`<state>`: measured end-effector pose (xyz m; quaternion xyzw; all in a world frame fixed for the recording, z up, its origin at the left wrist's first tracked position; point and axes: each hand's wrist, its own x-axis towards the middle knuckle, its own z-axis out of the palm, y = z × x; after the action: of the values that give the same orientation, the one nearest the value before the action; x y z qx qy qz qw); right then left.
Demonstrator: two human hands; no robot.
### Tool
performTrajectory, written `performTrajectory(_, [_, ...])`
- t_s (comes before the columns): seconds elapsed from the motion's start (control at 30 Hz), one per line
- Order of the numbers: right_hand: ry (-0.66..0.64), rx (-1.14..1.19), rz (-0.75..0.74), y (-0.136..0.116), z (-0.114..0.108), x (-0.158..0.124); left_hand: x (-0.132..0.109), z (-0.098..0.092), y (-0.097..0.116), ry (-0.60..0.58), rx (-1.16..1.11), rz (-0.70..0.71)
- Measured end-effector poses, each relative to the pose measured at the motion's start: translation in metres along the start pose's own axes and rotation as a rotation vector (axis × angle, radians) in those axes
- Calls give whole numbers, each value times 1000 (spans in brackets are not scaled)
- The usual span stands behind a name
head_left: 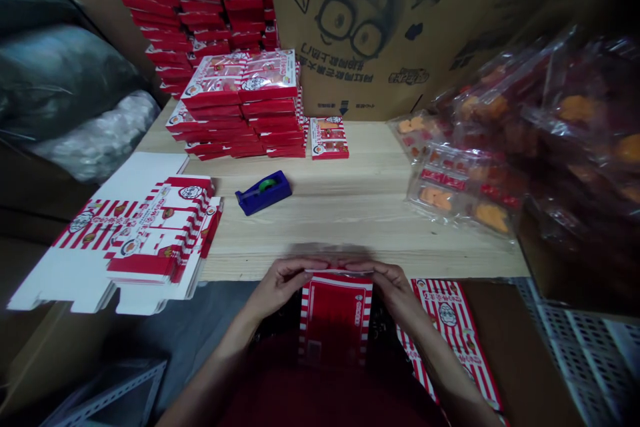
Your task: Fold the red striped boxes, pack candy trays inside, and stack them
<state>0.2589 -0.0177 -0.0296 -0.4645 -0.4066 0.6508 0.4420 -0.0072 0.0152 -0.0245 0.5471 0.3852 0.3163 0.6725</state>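
while the left hand (pixel 281 285) and the right hand (pixel 389 287) pinch the far edge of a red-and-white striped carton (pixel 335 323), the grip is narrow: fingers on top, thumbs out of sight, the two hands nearly meeting at the middle. the carton stands just off the near edge of the wooden table (pixel 350 230), above the person's dark red top (pixel 325 393). a crease like this goes best with even pressure along the whole edge, keeping the corners square and the printed panel unbuckled. on the left lie flat die-cut cartons (pixel 160 243); a further flat printed carton (pixel 450 327) sits near on the right. farther off stand stacks of closed red boxes (pixel 245 103), a single box (pixel 329 139) and a blue tape dispenser (pixel 263 192). clear bags of orange pastries (pixel 465 190) heap up on the right. the fingers hide the carton's top edge, so i cannot tell how its flaps sit, and its lower end is dim. whether anything lies inside is hidden, and the far stacks run out of the frame.
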Motion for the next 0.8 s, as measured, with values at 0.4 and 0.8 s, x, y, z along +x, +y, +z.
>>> performTrajectory(0.4, [-125,-303,-181,9,-9,4,14,4,-5,82,133,39])
performTrajectory(0.8, [-262,-346,-107,-25,-14,26,33,1,30,-166,209,-13])
